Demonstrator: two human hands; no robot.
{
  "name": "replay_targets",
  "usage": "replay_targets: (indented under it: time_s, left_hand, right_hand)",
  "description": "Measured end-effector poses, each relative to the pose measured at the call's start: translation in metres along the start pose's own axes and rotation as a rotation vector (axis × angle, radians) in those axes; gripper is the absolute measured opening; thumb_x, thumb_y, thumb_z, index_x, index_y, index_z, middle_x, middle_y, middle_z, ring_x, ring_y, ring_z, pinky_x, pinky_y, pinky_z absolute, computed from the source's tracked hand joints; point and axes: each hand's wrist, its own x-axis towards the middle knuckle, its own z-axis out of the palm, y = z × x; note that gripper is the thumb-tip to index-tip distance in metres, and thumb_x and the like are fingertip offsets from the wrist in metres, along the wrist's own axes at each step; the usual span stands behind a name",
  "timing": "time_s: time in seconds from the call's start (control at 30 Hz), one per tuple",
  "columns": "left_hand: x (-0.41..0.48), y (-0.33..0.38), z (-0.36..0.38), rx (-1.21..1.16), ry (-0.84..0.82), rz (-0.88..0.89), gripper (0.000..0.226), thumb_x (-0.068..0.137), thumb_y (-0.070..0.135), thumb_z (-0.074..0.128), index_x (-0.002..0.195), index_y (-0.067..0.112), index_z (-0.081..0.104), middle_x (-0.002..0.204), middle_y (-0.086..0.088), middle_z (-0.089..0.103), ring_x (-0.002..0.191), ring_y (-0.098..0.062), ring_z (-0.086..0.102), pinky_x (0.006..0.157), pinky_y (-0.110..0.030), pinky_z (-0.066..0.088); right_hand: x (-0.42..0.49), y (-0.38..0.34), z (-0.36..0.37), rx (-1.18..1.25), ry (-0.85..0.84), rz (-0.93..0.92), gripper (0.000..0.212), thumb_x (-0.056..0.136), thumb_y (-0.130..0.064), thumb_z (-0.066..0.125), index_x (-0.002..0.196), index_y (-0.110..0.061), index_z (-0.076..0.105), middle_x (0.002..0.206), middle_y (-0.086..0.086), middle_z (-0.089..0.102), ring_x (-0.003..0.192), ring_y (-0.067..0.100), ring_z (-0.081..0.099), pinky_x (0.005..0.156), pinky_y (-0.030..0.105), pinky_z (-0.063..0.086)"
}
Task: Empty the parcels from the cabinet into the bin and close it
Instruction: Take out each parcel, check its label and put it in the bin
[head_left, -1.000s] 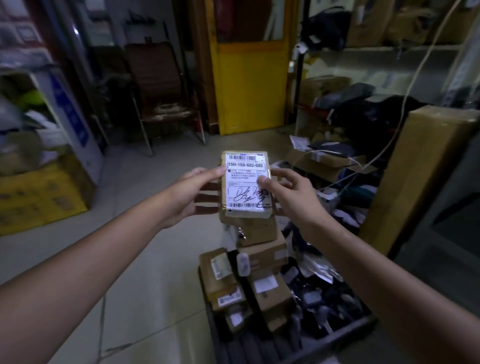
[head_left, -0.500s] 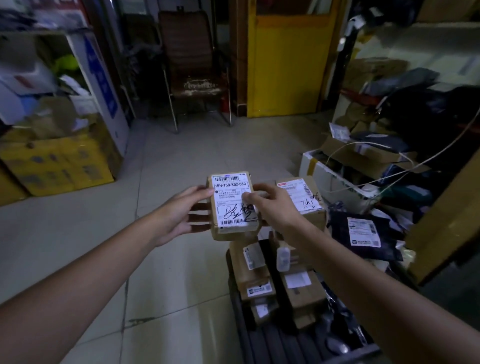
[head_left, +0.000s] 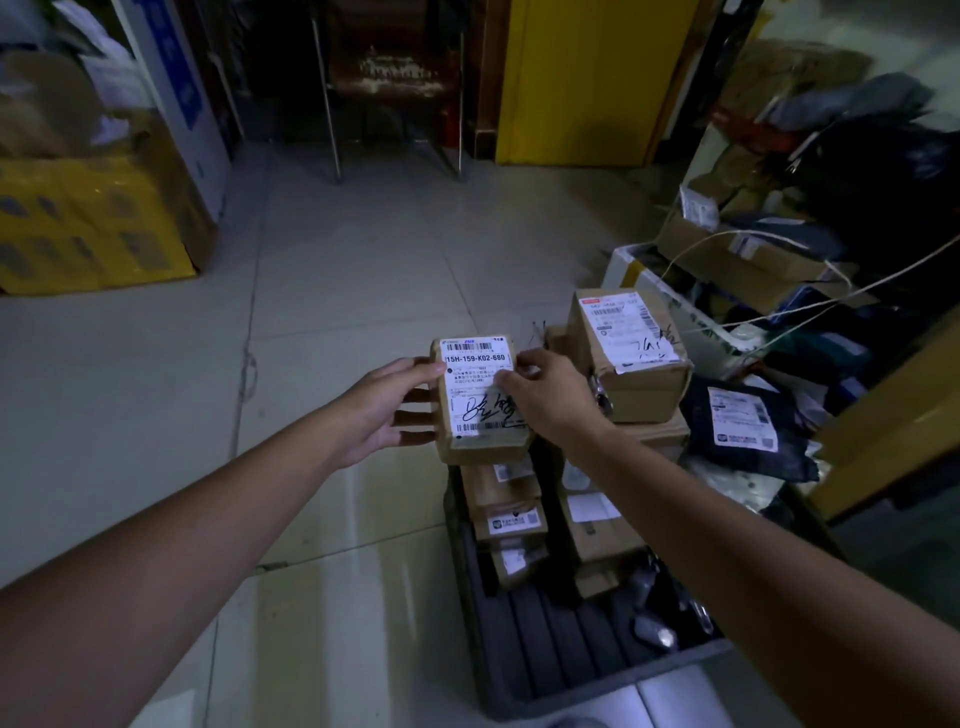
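A small brown cardboard parcel (head_left: 470, 384) with a white shipping label and black scribble is held over the far left corner of the dark bin (head_left: 545, 649). My left hand (head_left: 382, 410) grips its left side, thumb on top and fingers underneath. My right hand (head_left: 545, 397) holds its right edge, thumb on the label. Several small cardboard parcels (head_left: 511, 512) lie stacked in the bin below. A bigger labelled box (head_left: 631, 358) sits on the pile just right of my right hand. The cabinet is out of view.
A black bag parcel (head_left: 743, 426) lies right of the bin. Boxes, bags and loose cords (head_left: 753, 260) crowd the right side, with a tall cardboard carton (head_left: 893, 415) at the edge. Yellow boxes (head_left: 88, 223) stand far left, a metal-legged chair (head_left: 395, 78) and yellow door (head_left: 587, 78) behind.
Both hands have lowered the labelled parcel toward the pile in the bin. The view has tilted downward, bringing the bigger box and black bag parcel into sight.
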Motion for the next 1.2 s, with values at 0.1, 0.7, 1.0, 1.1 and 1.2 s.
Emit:
replay_targets:
  time_s: [0.1, 0.7, 1.0, 1.1, 1.2]
  left_hand:
    - [0.008, -0.013, 0.001, -0.001, -0.003, -0.015, 0.025, 0.093, 0.031, 0.066, 0.115, 0.019, 0.066, 0.105, -0.011, 0.073, 0.089, -0.027, 0.071, 0.077, -0.038, 0.058]
    - [0.054, -0.058, 0.008, 0.005, -0.06, -0.078, 0.022, 0.091, 0.033, 0.069, 0.11, 0.022, 0.07, 0.101, -0.004, 0.076, 0.099, -0.025, 0.07, 0.093, -0.043, 0.055]
    - [0.059, -0.054, 0.012, 0.027, -0.048, -0.083, 0.028, 0.09, 0.031, 0.07, 0.114, 0.018, 0.068, 0.109, -0.009, 0.074, 0.103, -0.031, 0.07, 0.09, -0.047, 0.057]
    - [0.056, -0.051, 0.013, 0.07, -0.05, -0.101, 0.03, 0.089, 0.034, 0.071, 0.114, 0.019, 0.067, 0.111, -0.009, 0.073, 0.104, -0.032, 0.07, 0.089, -0.049, 0.058]
    - [0.053, -0.045, 0.014, 0.142, -0.036, -0.116, 0.029, 0.09, 0.037, 0.07, 0.114, 0.023, 0.064, 0.115, -0.005, 0.07, 0.102, -0.029, 0.068, 0.085, -0.045, 0.059]
  right_hand:
    - [0.008, 0.008, 0.012, -0.101, -0.004, 0.025, 0.028, 0.093, -0.038, 0.056, 0.115, -0.021, 0.06, 0.111, 0.006, 0.069, 0.097, 0.026, 0.068, 0.09, 0.045, 0.056]
    - [0.05, 0.037, 0.018, -0.349, -0.162, 0.146, 0.051, 0.102, -0.015, 0.051, 0.149, -0.005, 0.034, 0.116, 0.012, 0.065, 0.09, 0.019, 0.065, 0.059, 0.016, 0.053]
    - [0.051, 0.049, 0.025, -0.327, -0.129, 0.122, 0.042, 0.099, -0.009, 0.047, 0.141, -0.005, 0.044, 0.114, 0.012, 0.065, 0.105, 0.027, 0.065, 0.091, 0.038, 0.057]
    - [0.047, 0.046, 0.025, -0.345, -0.131, 0.111, 0.038, 0.098, -0.005, 0.046, 0.136, -0.003, 0.046, 0.119, 0.015, 0.063, 0.109, 0.03, 0.063, 0.093, 0.041, 0.056]
    - [0.045, 0.043, 0.024, -0.325, -0.127, 0.095, 0.048, 0.098, -0.007, 0.044, 0.146, -0.006, 0.035, 0.119, 0.014, 0.063, 0.107, 0.03, 0.064, 0.091, 0.041, 0.058]
